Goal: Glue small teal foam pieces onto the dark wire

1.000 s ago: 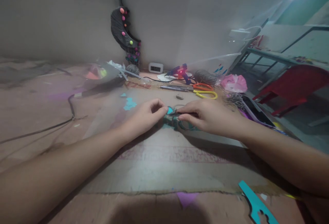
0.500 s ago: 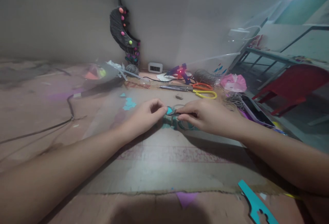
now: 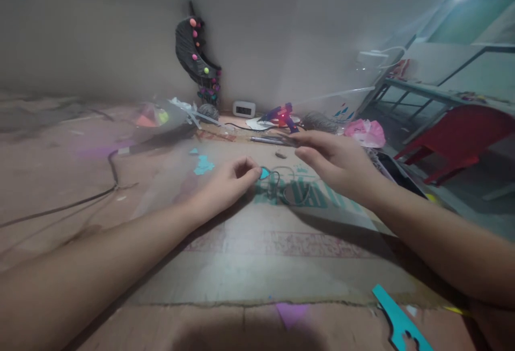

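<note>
My left hand (image 3: 237,179) is closed in a pinch on a small turquoise piece (image 3: 264,173), with grey yarn (image 3: 276,179) along its edge. The yarn's loose end curls over the cardboard to the right. My right hand (image 3: 333,160) is raised over the scissors (image 3: 265,140), thumb and forefinger apart. It covers the scissors' handles, and whether the fingertips touch them I cannot tell. A small brown scrap (image 3: 280,154) lies just below the blades.
A glue gun (image 3: 281,116) with a lit red spot stands at the back beside a small white clock (image 3: 243,109). Turquoise scraps (image 3: 204,165) lie left on the cardboard (image 3: 257,276). A turquoise cutout (image 3: 398,316) sits front right. A black cord (image 3: 92,198) crosses the left side.
My right hand has left the turquoise piece and yarn and moved up and right over the scissors' handles. My left hand keeps its pinch in the same place.
</note>
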A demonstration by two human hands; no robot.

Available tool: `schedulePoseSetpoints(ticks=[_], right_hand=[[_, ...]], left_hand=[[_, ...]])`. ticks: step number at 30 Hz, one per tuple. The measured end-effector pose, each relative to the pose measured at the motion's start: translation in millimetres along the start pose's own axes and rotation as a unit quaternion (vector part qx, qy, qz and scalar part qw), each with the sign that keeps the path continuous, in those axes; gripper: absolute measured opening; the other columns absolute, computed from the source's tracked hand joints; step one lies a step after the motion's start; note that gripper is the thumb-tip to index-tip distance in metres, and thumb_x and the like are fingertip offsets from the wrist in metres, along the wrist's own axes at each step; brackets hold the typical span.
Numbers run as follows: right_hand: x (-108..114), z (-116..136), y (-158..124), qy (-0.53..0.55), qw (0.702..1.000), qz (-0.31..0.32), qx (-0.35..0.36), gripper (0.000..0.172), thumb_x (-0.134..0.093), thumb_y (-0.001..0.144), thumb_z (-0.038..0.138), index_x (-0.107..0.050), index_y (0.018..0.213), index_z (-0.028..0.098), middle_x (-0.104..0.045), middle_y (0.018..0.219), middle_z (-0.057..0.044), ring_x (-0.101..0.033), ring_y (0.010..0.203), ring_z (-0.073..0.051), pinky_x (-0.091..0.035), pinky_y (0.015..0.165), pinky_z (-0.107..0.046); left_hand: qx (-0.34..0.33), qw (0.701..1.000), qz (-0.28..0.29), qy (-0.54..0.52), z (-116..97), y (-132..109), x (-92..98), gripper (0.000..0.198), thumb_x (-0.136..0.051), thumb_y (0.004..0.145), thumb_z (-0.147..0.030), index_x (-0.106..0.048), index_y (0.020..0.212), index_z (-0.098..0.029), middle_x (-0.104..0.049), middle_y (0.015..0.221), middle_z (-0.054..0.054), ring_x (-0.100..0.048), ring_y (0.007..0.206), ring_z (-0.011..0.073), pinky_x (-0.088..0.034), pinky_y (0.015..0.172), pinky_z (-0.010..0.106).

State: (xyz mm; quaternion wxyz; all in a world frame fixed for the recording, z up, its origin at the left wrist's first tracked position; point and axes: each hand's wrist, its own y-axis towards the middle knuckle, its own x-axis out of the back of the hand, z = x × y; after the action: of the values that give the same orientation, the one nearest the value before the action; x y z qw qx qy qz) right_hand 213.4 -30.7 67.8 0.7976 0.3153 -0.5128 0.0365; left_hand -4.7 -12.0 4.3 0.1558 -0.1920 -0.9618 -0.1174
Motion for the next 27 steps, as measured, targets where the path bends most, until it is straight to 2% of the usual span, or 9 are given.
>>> schedulePoseSetpoints(ticks=[1,4,7,10,13,17,22,27], right_hand=[[-6.1,-7.1,2.4,-0.001,1.000,-0.005,0.000,0.039,-0.047,0.096,0.038,-0.066,0.123,0.019,-0.072,0.114,-0.008,-0.067,0.100,-0.024,-0.050,0.085,-0.035],[-28.5,-32.0,7.3,-0.026,0.999,0.047,-0.009,0.042,-0.044,0.096,0.031,-0.058,0.133,0.016,-0.064,0.130,-0.014,-0.060,0.119,-0.029,-0.046,0.099,-0.044],[-48.4,-52.4,6.8,-0.034,0.996,0.075,-0.022,0.045,-0.044,0.096,0.029,-0.053,0.138,0.014,-0.063,0.131,-0.016,-0.060,0.118,-0.029,-0.046,0.099,-0.046],[-58.7,-60.6,3.8,-0.038,0.997,0.073,0.000,0.046,-0.048,0.095,0.029,-0.053,0.137,0.013,-0.063,0.129,-0.016,-0.059,0.117,-0.027,-0.045,0.100,-0.045],[-58.9,-56.8,2.5,-0.050,0.997,0.057,0.031,0.041,-0.053,0.092,0.032,-0.061,0.127,0.013,-0.064,0.119,-0.017,-0.059,0.110,-0.028,-0.046,0.096,-0.045],[-49.1,-36.8,1.5,0.063,0.998,0.002,0.021,0.028,-0.047,0.096,0.032,-0.068,0.105,0.015,-0.068,0.104,-0.011,-0.061,0.100,-0.022,-0.047,0.091,-0.039],[-44.2,-11.9,-6.4,0.144,0.989,0.033,0.025,0.022,-0.057,0.091,0.034,-0.069,0.096,0.017,-0.071,0.099,-0.007,-0.064,0.095,-0.020,-0.047,0.087,-0.035],[-54.3,-11.9,-13.6,0.164,0.985,0.036,0.034,0.013,-0.060,0.089,0.028,-0.068,0.092,0.019,-0.069,0.094,-0.006,-0.063,0.095,-0.019,-0.047,0.088,-0.035]], left_hand=[[-0.004,1.000,0.000,0.010,0.2,-0.2,-0.3,0.022,-0.052,0.089,-0.036,-0.053,0.075,-0.019,-0.057,0.068,-0.003,-0.054,0.067,0.0138,-0.041,0.068,0.027],[-0.009,0.999,-0.006,0.031,0.1,-0.4,-0.8,0.022,-0.053,0.088,-0.037,-0.054,0.075,-0.019,-0.057,0.069,-0.002,-0.054,0.068,0.0145,-0.041,0.066,0.026],[-0.006,0.999,-0.006,0.041,-0.9,-0.8,-0.5,0.022,-0.053,0.087,-0.037,-0.054,0.074,-0.019,-0.057,0.070,-0.002,-0.054,0.069,0.0149,-0.041,0.066,0.027],[-0.016,0.999,-0.005,0.050,-1.7,-1.6,0.1,0.022,-0.052,0.088,-0.036,-0.054,0.074,-0.019,-0.056,0.070,-0.002,-0.053,0.069,0.0147,-0.040,0.066,0.026],[-0.026,0.998,-0.010,0.051,-1.4,-1.8,0.0,0.022,-0.051,0.089,-0.035,-0.054,0.074,-0.019,-0.055,0.070,-0.002,-0.053,0.070,0.0147,-0.040,0.067,0.026],[-0.023,0.999,-0.013,0.036,-0.6,-1.6,-0.3,0.022,-0.052,0.089,-0.036,-0.054,0.075,-0.019,-0.057,0.071,-0.001,-0.054,0.071,0.0157,-0.041,0.068,0.027],[-0.024,0.998,-0.026,0.057,-3.0,-3.4,-0.2,0.021,-0.052,0.089,-0.036,-0.056,0.078,-0.019,-0.061,0.074,0.000,-0.056,0.075,0.0170,-0.042,0.069,0.028],[-0.031,0.997,-0.029,0.070,-5.6,-5.2,-0.5,0.019,-0.052,0.089,-0.034,-0.057,0.079,-0.018,-0.061,0.078,0.000,-0.056,0.077,0.0164,-0.041,0.071,0.028]])
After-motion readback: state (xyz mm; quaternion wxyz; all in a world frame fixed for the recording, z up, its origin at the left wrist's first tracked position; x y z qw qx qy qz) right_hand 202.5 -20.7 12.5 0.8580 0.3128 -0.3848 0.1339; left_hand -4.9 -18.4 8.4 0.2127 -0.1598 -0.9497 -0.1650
